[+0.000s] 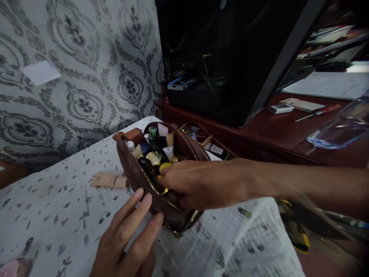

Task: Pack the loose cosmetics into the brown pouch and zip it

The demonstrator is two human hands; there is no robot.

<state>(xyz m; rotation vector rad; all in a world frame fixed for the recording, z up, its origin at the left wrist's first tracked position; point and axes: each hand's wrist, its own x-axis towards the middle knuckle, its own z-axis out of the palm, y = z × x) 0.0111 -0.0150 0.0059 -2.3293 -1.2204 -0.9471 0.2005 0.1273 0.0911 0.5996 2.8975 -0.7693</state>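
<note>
A brown toiletry bag lies unzipped on a white patterned cloth, packed with small bottles, tubes and jars. My right hand reaches into its near end, beside a yellow-capped container; the bag's wall hides the fingertips. With fingers spread, my left hand rests its tips at the bag's near side. Inside are a green-capped bottle, a small white tube, a black round cap and a gold-topped jar. Left of the bag, a beige tube touches its side.
Behind the bag, a partly open drawer holds small items. A large black glass-sided case stands on the dark red desk, with a screwdriver to its right. A pink round item sits at lower left.
</note>
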